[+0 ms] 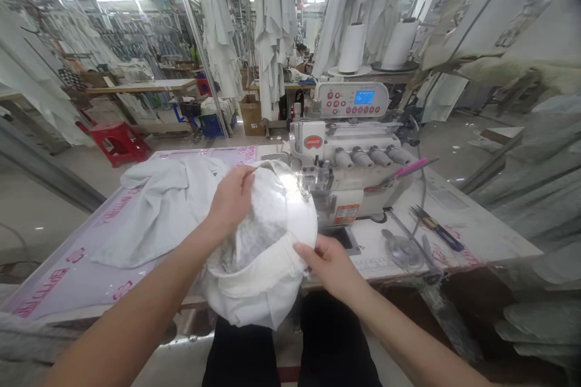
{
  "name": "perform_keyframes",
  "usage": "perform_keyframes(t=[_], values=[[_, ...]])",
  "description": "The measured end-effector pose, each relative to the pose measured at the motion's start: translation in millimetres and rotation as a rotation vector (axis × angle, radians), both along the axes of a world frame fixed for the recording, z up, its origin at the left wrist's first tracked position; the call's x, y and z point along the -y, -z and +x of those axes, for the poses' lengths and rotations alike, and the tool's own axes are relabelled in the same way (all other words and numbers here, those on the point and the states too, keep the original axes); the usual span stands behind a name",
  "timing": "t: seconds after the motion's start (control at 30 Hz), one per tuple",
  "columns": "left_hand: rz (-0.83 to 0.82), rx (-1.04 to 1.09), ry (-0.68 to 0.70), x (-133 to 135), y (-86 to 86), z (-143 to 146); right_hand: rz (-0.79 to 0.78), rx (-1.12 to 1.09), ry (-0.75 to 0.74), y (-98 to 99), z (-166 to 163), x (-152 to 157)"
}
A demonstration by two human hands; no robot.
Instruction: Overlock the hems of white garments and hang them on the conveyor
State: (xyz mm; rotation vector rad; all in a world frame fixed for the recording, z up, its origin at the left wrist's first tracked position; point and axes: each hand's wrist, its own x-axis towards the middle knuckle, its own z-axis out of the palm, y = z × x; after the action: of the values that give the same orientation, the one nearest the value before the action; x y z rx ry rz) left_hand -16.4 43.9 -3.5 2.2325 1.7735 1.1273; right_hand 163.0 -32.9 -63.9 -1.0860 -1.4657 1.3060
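A white garment [258, 281] is stretched between my two hands, its opening facing up and its lower part hanging over the table's front edge. My left hand [231, 196] grips its far left edge, thumb and fingers pressed together. On the near right side, my right hand [329, 263] pinches the rim between thumb and fingers. The garment's far right edge lies by the needle area of a white overlock sewing machine [354, 175], lit by a bright lamp. Whether the cloth is under the presser foot I cannot tell. More white cloth [158, 211] lies to the left.
Thread snips [438, 228] and a round clear dish [403, 251] lie right of the machine on the table [494, 239]. Thread cones [352, 48] stand behind it. A red stool [118, 142] is at the left. White garments [272, 30] hang behind; a person [297, 55] sits far back.
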Motion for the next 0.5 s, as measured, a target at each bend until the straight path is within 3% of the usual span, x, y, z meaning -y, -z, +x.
perform_keyframes(t=[0.07,0.1,0.23,0.37,0.5], values=[[0.067,-0.058,-0.022,19.1,9.2,5.4,-0.017,-0.014,0.005,-1.9,1.5,-8.9],[0.005,-0.084,0.005,32.1,15.1,7.6,-0.033,-0.025,0.006,-2.5,2.3,-12.3],[-0.538,-0.088,0.258,78.7,29.5,5.3,-0.120,-0.119,-0.015,-6.2,4.9,-20.9],[-0.716,-0.087,0.458,108.8,13.5,-5.2,-0.236,-0.211,-0.019,-9.8,2.7,-16.6],[-1.022,-0.106,0.802,151.3,2.6,-2.6,-0.296,-0.240,0.041,0.9,-3.9,26.8]])
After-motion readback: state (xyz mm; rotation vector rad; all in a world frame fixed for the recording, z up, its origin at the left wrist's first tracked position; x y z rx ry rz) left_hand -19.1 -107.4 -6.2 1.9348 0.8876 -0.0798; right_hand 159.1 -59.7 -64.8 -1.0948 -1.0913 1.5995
